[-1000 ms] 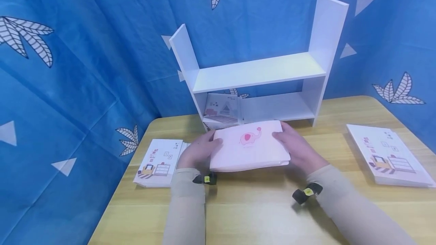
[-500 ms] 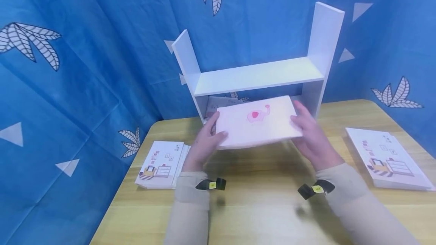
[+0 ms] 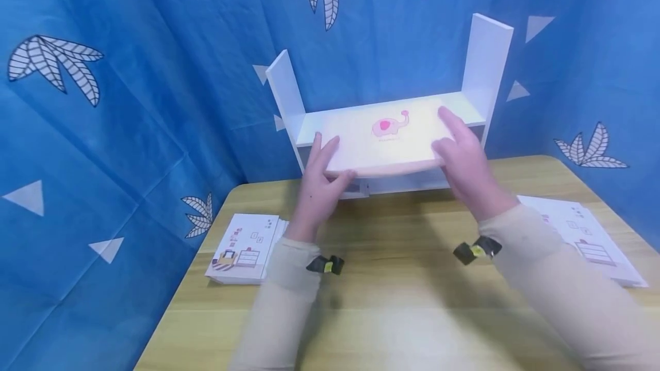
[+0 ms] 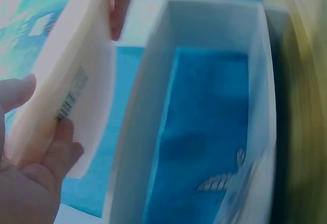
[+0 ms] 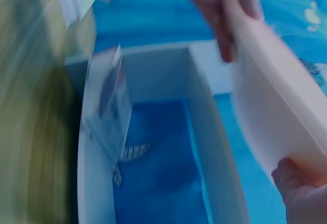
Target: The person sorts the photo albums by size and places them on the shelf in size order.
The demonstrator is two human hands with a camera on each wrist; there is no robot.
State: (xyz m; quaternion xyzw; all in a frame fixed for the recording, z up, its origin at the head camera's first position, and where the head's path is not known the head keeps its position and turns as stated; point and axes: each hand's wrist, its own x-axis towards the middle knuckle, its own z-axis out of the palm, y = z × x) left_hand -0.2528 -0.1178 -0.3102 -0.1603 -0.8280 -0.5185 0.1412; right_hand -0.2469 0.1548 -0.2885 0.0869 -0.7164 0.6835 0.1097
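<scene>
Head view, from the biggest thing down: a blue curtain (image 3: pixel 129 102) printed with white leaves and triangles hangs behind and to the sides of a light wooden desk (image 3: pixel 392 302). At the back edge of the desk stands a white two-tier shelf (image 3: pixel 487 56) with tall side panels. A thin illustrated booklet (image 5: pixel 107 106) stands inside its lower compartment at the left end; the right wrist view shows it, blurred, leaning against the side wall.

A pink book with an elephant picture (image 3: pixel 387 139) is held flat and level at the height of the upper shelf board, its far part over that board and its near edge jutting out toward the person. Whether its underside touches the board cannot be told.

On the desk at the right lies a stack of white booklets (image 3: pixel 588 239) printed with a furniture drawing, partly hidden by the right sleeve. A smaller stack of the same booklets (image 3: pixel 244 245) lies at the left, near the left sleeve.

The left hand (image 3: pixel 322 179) grips the book's near left corner, thumb on top and fingers curled beneath. The right hand (image 3: pixel 461 153) grips the right edge, fingers laid over the cover and thumb under it. Each grip is closed on the book.
</scene>
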